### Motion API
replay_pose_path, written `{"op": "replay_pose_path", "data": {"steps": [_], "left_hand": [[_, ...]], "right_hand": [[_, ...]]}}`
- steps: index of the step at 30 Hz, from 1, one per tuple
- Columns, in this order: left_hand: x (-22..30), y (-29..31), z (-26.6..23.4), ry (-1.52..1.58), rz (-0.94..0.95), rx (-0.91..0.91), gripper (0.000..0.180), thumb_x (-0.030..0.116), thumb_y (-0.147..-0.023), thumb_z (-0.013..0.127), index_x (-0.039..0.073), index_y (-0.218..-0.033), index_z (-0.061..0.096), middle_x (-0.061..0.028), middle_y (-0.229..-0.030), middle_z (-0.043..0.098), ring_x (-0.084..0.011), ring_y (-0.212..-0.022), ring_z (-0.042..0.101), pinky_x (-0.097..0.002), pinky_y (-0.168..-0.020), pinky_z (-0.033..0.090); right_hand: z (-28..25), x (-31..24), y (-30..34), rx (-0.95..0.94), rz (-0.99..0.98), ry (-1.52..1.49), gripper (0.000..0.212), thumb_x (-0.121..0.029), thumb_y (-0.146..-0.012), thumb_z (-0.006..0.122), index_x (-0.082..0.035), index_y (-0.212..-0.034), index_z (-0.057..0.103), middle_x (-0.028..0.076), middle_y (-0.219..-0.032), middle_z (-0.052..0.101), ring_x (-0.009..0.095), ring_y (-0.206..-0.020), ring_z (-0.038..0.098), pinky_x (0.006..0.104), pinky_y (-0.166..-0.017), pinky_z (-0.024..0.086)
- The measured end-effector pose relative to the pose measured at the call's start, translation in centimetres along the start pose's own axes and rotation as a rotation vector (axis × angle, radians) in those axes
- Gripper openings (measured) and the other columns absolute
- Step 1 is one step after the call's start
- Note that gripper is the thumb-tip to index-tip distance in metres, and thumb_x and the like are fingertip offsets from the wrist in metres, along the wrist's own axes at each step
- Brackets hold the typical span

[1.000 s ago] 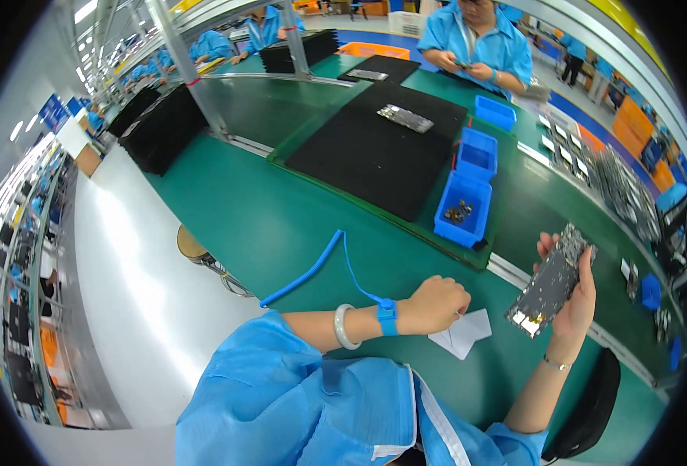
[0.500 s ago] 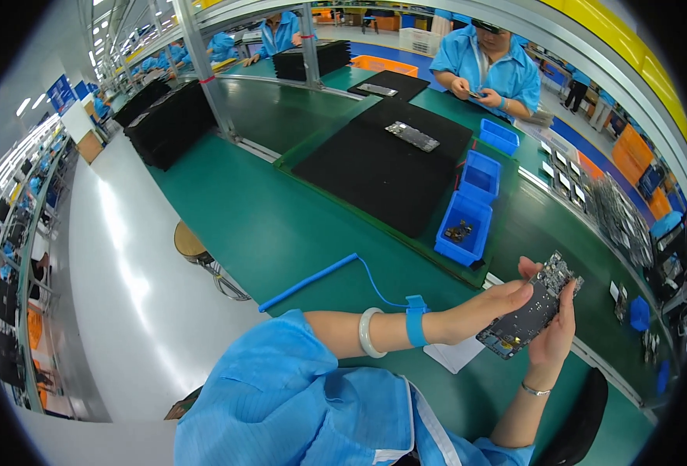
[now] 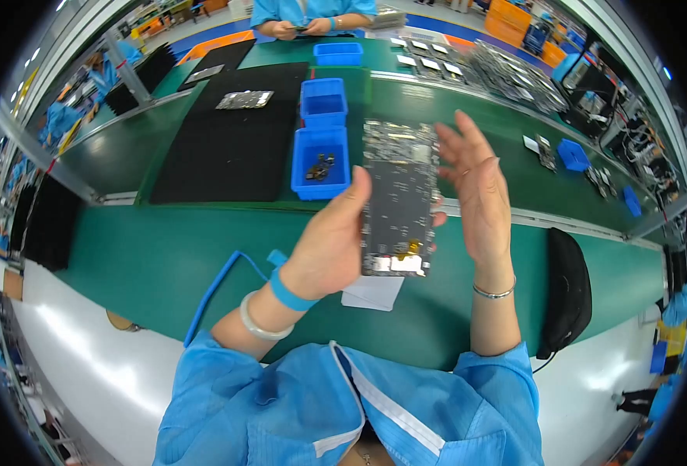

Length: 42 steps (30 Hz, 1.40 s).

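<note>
A dark, phone-sized circuit board (image 3: 398, 202) is held upright in front of me, with dense silvery components at its top and a yellow patch near the bottom. My left hand (image 3: 324, 245) grips it: the thumb presses its left edge, and fingertips show past the right edge from behind. Just right of the board, my right hand (image 3: 479, 194) is raised with fingers spread and nothing visible in it. Below the board, a white paper (image 3: 373, 295) lies partly covered on the green table. A blue strap (image 3: 291, 291) with a coiled cord circles my left wrist.
Blue bins (image 3: 324, 105) stand in a row beyond my left hand; the nearest bin (image 3: 299, 159) has small dark parts. Left of them, another board (image 3: 245, 99) lies on a black mat (image 3: 227, 147). A black pouch (image 3: 567, 295) rests at right. Across the table sits a co-worker (image 3: 312, 12).
My view has swung right. The board, tilted and held in both hands before, is now upright in my left hand alone. My right hand has let go and opened beside it.
</note>
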<state>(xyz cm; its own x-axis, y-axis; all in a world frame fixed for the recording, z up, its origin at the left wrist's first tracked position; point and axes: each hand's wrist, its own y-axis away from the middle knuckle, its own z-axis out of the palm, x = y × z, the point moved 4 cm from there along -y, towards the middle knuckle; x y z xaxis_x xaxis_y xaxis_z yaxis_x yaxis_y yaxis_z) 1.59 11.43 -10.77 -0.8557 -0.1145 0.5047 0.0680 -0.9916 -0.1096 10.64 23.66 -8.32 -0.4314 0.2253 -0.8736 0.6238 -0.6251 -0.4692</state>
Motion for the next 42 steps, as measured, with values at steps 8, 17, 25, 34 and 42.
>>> {"op": "replay_pose_path", "data": {"steps": [8,17,25,34,42], "left_hand": [[1.7,0.0,0.1,-0.155,0.121,0.089,0.063,0.052,-0.097,0.024,0.004,-0.135,0.037,-0.0157,-0.127,0.051,-0.0258,-0.115,0.054,-0.0423,-0.092,0.05],[1.1,0.0,-0.6,-0.075,0.174,0.067,0.053,0.051,-0.097,0.033,0.009,-0.126,0.046,-0.0082,-0.113,0.059,-0.0168,-0.1,0.06,-0.0308,-0.079,0.054],[2.3,1.3,-1.1,-0.076,0.222,0.141,0.048,0.047,-0.098,0.035,0.01,-0.127,0.043,-0.0084,-0.106,0.058,-0.0167,-0.096,0.06,-0.03,-0.077,0.054],[2.0,0.7,-1.3,-0.026,0.219,0.11,0.046,0.046,-0.097,0.039,0.01,-0.125,0.044,-0.0075,-0.103,0.058,-0.0155,-0.093,0.06,-0.0289,-0.077,0.054],[1.9,1.0,-1.5,-0.043,0.22,0.12,0.045,0.045,-0.097,0.04,0.009,-0.124,0.044,-0.0072,-0.103,0.058,-0.0152,-0.092,0.06,-0.0277,-0.076,0.054]], "right_hand": [[1.8,-5.0,1.9,-0.442,-0.363,0.679,0.036,-0.01,-0.064,0.077,-0.009,-0.099,0.067,0.006,-0.101,0.063,0.022,-0.096,0.054,0.0351,-0.086,0.038],[3.5,-3.6,3.4,-0.38,-0.398,0.87,0.031,-0.012,-0.057,0.079,-0.007,-0.084,0.066,0.006,-0.085,0.057,0.027,-0.083,0.052,0.038,-0.079,0.039],[5.6,-3.2,3.7,-0.356,-0.444,0.887,0.028,-0.004,-0.056,0.078,-0.007,-0.08,0.064,0.003,-0.084,0.057,0.024,-0.086,0.05,0.0355,-0.078,0.037],[5.4,-3.2,3.6,-0.367,-0.417,0.928,0.025,-0.003,-0.059,0.076,-0.007,-0.078,0.06,0.003,-0.082,0.054,0.024,-0.089,0.047,0.0355,-0.081,0.035],[5.7,-3.3,3.8,-0.369,-0.391,0.919,0.022,-0.005,-0.061,0.075,-0.007,-0.077,0.06,0.003,-0.083,0.053,0.024,-0.088,0.048,0.0355,-0.083,0.033]]}}
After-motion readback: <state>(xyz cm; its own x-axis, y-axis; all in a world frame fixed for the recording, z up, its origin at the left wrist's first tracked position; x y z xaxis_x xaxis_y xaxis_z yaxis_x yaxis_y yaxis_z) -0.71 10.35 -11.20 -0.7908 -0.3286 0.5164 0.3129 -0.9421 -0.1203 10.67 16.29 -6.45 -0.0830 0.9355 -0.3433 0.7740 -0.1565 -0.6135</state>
